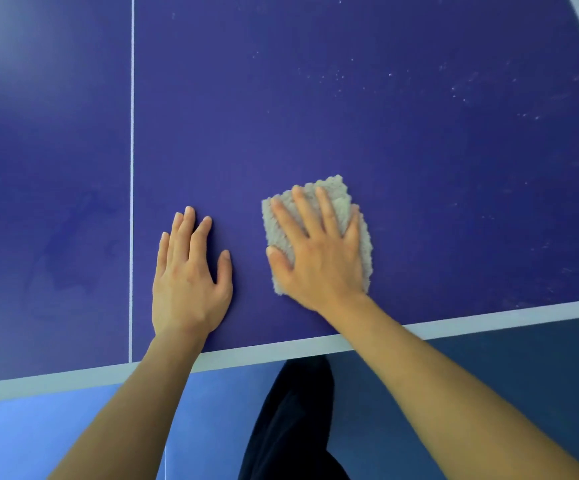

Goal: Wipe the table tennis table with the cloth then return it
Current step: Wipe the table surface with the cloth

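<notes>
Lying flat, the fluffy beige cloth (pixel 341 199) sits beneath the right grip (pixel 319 265), whose fingers are spread straight and press it onto the blue bench (pixel 419 168) without clutching it. Just left of it and apart from the cloth, the left grip (pixel 187 285) rests palm-down, fingers straight, holding nothing. A thin white line (pixel 131 168) runs left of that grip. Pale specks (pixel 471 88) dot the surface beyond and right of the right grip.

Sports/rec room, prob. indoor: blue table tennis table (pixel 385 133) w/ white lines (pixel 131 168), blue floor (pixel 39 438) below.
</notes>
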